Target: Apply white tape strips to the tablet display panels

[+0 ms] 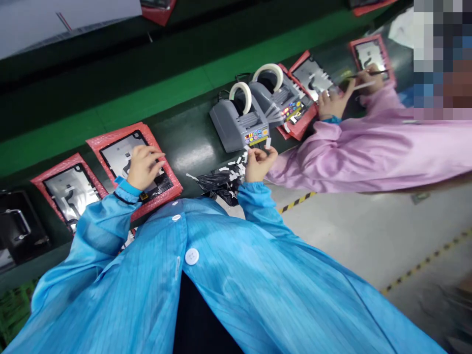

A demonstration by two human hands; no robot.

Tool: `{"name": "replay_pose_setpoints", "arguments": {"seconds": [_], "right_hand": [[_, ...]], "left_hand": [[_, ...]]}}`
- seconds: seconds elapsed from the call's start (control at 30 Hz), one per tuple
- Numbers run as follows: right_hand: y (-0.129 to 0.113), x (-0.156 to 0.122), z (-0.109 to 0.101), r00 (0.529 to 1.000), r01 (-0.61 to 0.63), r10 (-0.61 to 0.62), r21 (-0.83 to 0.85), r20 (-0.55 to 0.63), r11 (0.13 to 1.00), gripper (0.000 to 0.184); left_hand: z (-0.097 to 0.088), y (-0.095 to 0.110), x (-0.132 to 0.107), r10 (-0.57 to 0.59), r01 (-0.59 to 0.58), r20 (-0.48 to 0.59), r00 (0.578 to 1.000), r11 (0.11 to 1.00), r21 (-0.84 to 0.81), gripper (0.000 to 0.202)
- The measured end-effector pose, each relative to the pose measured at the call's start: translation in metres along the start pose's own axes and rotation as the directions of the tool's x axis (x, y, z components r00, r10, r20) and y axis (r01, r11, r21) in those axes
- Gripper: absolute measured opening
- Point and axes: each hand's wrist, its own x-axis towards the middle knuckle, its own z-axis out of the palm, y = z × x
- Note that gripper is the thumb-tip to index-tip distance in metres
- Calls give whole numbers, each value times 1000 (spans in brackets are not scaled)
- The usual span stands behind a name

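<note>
So a little white strip (268, 143) is pinched in the right hand (259, 164), near center frame; the left hand's (144, 166) grip is spread loosely over the silver panel (117, 153).

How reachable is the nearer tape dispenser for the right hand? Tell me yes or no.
Likely yes: the right hand is just in front of the nearer tape dispenser, with only small white pieces visible between them.
</note>
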Motion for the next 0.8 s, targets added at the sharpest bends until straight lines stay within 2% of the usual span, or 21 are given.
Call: {"name": "replay_pose_setpoints", "arguments": {"seconds": [0.03, 0.07, 0.17, 0.27, 0.37, 0.43, 0.53, 0.7, 0.8], "right_hand": [[-9, -12, 5, 990, 34, -36, 20, 136, 999, 46], [-17, -26, 12, 959, 49, -60, 43, 277, 998, 50], [-40, -63, 43, 796, 18, -66, 85, 601, 996, 57], [-52, -89, 75, 634, -35, -33, 72, 773, 997, 60], [-54, -102, 97, 517, -65, -6, 46, 856, 997, 63], [-52, -104, 105, 489, -80, 11, 33, 872, 996, 63], [-49, -105, 113, 494, -102, 44, 8, 868, 995, 60], [-46, -109, 123, 447, -99, 77, -37, 891, 994, 58], [-44, -112, 129, 438, -111, 92, -48, 894, 993, 58]], "left_hand": [[2, 8, 2, 14, -13, 24, 1000, 999, -32, 35], [4, 16, 4, 24, -21, 40, 999, 998, -64, 35], [6, 33, 8, 35, -29, 41, 999, 988, -151, 36], [3, 33, 4, 11, -6, 25, 1000, 976, -217, 35], [-2, 23, -9, -69, 65, -7, 998, 961, -267, 36], [-3, 16, -18, -137, 117, -45, 990, 947, -299, 36], [-3, 8, -27, -213, 175, -79, 974, 926, -335, 33], [-4, 4, -34, -268, 220, -87, 960, 906, -362, 38], [-3, 1, -35, -290, 241, -85, 953, 899, -366, 35]]}}
